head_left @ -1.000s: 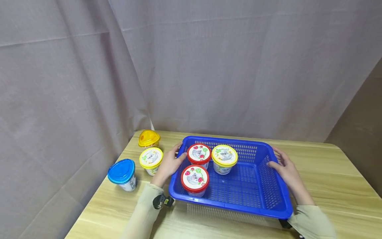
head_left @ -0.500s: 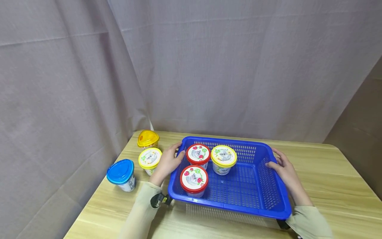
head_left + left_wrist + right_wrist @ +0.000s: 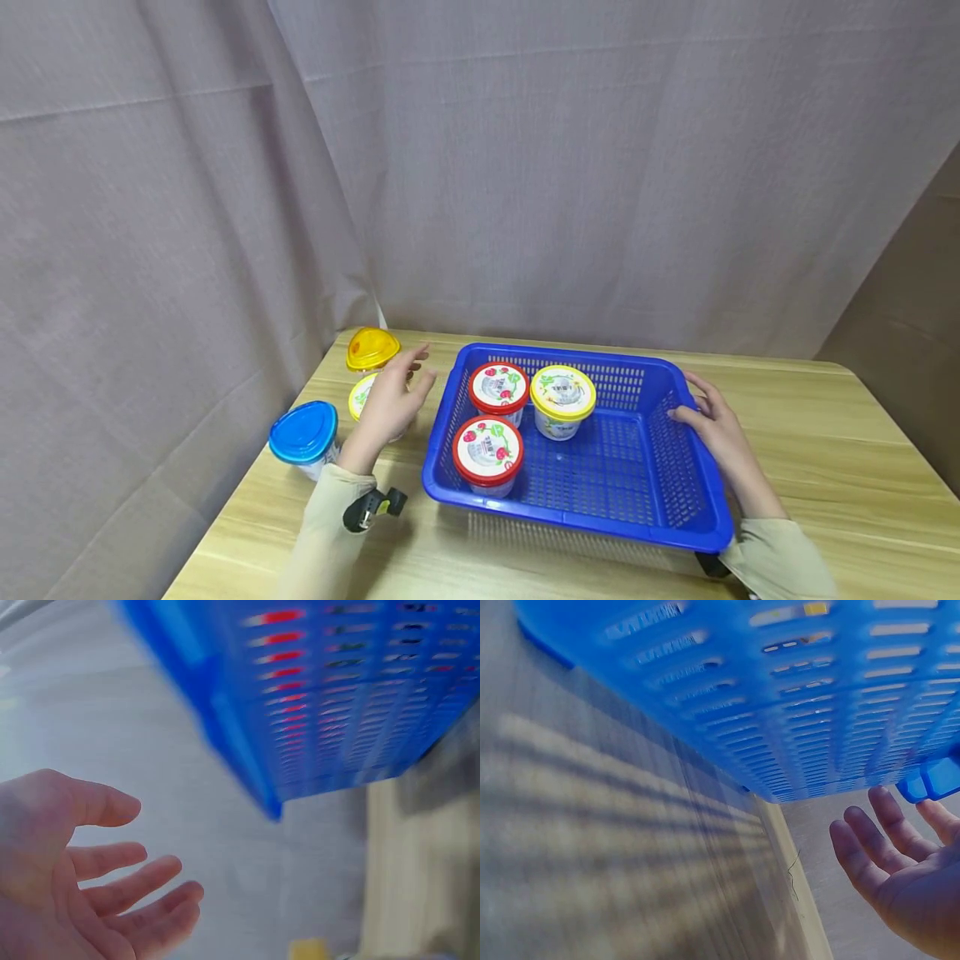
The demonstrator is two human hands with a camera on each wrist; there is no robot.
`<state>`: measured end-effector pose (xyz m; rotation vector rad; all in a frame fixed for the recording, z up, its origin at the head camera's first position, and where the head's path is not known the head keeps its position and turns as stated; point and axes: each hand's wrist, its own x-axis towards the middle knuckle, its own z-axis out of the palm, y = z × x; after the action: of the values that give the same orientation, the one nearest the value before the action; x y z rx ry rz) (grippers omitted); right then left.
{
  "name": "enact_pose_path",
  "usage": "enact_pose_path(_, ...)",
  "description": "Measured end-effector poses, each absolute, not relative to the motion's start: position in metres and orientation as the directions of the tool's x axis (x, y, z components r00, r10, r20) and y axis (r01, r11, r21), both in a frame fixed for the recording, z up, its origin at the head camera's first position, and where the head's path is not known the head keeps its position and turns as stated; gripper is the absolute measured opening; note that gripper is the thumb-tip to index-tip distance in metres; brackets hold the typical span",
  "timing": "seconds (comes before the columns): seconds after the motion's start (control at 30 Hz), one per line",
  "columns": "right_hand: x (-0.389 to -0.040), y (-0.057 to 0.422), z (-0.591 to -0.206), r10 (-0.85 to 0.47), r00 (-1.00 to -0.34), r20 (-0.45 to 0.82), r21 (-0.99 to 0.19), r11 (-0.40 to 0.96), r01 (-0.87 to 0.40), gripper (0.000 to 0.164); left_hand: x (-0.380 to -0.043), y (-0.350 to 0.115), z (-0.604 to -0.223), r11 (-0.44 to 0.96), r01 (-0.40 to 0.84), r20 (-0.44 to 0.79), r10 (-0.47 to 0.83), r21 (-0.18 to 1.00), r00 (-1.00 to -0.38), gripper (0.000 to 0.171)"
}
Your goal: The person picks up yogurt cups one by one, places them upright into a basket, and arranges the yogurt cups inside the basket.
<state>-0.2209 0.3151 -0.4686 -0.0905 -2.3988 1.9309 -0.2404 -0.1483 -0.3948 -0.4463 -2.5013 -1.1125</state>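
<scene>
- Hanging across the back and the left, a grey curtain is forming the backdrop, while a brown surface is showing at the right edge.
- The table, pale with wood grain, is carrying the basket and the cups.
- The blue basket is sitting on the table, its slots casting a striped shadow.
- Pale sleeves are covering both forearms.
- The right hand is gripping the basket's right end, its thumb reaching over the rim to the inside, its fingers lying outside.
- The left hand is hovering loosely, thumb and fingers spread, just beside the basket's left rim and apart from it; the left wrist view is showing its palm and softly bent fingers.
- In the basket's left part, the near red cup and the far red cup are standing upright; the yellow cup is standing just right of the far one.
- On the table left of the basket, the blue cup is standing nearest, the amber cup farthest; between them the other yellow cup is partly hiding behind the left hand.
- A black wrist camera is sitting on the left cuff.
</scene>
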Motion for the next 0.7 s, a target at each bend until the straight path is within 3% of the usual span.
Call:
enact_pose_path(0.4,-0.219,0.314,-0.468,0.078,-0.997,0.027,-0.983,0.182,-0.012,0.075,-0.217,-0.194,-0.367,0.707,0.304,0.471,-0.047,0.638,-0.881,0.057)
enact_pose_path(0.7,-0.22,0.314,-0.467,0.074,-0.997,0.011,-0.982,0.186,0.003,0.077,-0.204,-0.229,-0.37,0.749,0.196,0.46,-0.161,0.633,-0.873,0.071)
